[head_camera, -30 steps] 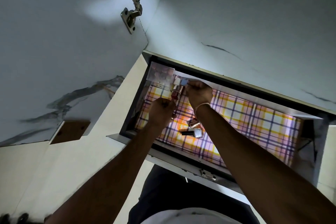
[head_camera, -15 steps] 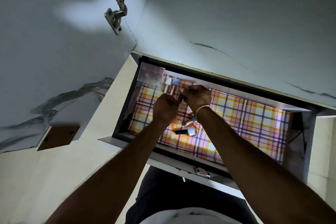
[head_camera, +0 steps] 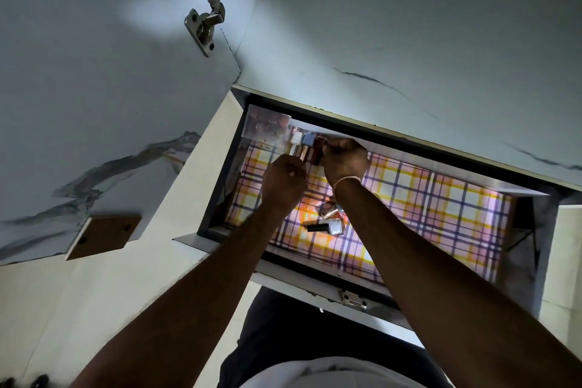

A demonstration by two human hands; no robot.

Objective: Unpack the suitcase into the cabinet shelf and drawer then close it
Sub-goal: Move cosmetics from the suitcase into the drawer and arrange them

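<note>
Right hand [head_camera: 345, 161] pinches a dark red bottle [head_camera: 318, 151] at the drawer's [head_camera: 217, 198] back-left.

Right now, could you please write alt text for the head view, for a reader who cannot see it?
Two hands, left and right, arrange small cosmetic bottles at the back left corner of an open drawer lined with plaid paper. A clear box sits in that corner; two more bottles lie loose near the front. A cabinet door with a metal hinge stands open at left.
</note>
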